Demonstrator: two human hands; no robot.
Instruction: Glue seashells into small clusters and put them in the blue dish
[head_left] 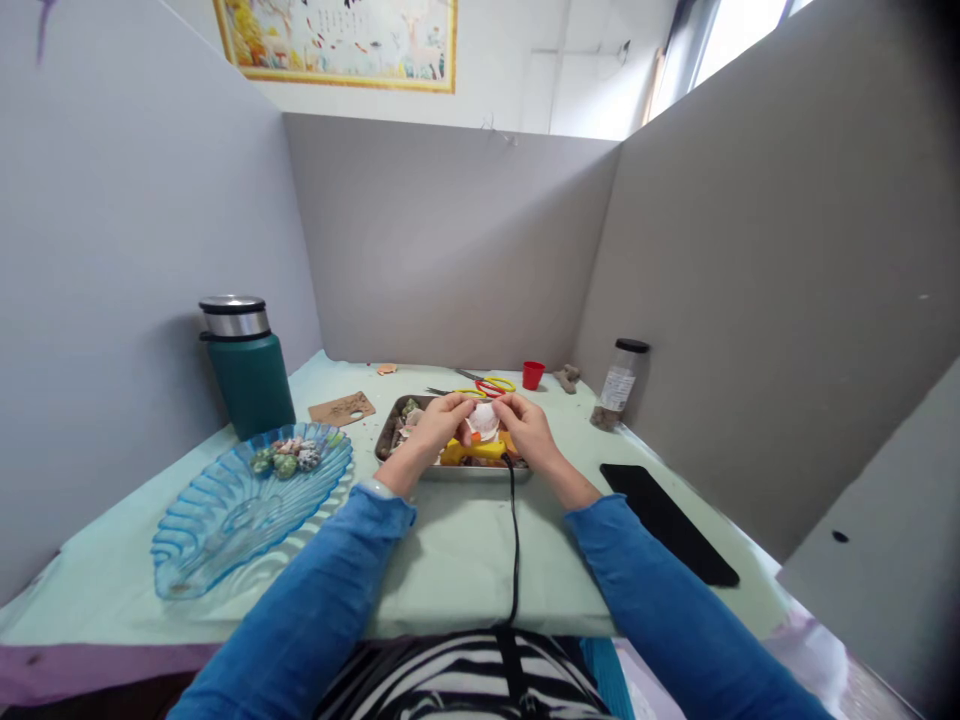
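Left hand (441, 422) and right hand (531, 425) are pinching pale shell (484, 419) between fingers (513, 407), likely for steadiness, over tray (450, 473), perhaps containing scraps; corded yellow tool (480, 452) is lying within reach

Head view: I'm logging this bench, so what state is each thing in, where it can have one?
White piece: held up, pinched
Left hand: pinching it
Right hand: pinching it
Metal tray: open, part-filled
Yellow tool: corded; power unclear
Green bottle: upright, lidded
Clear jar: upright, lidded, part-filled
Red cup: upright
Scissors: lying down; blades unclear
Blue dish: part-filled
Black slab: lying flat
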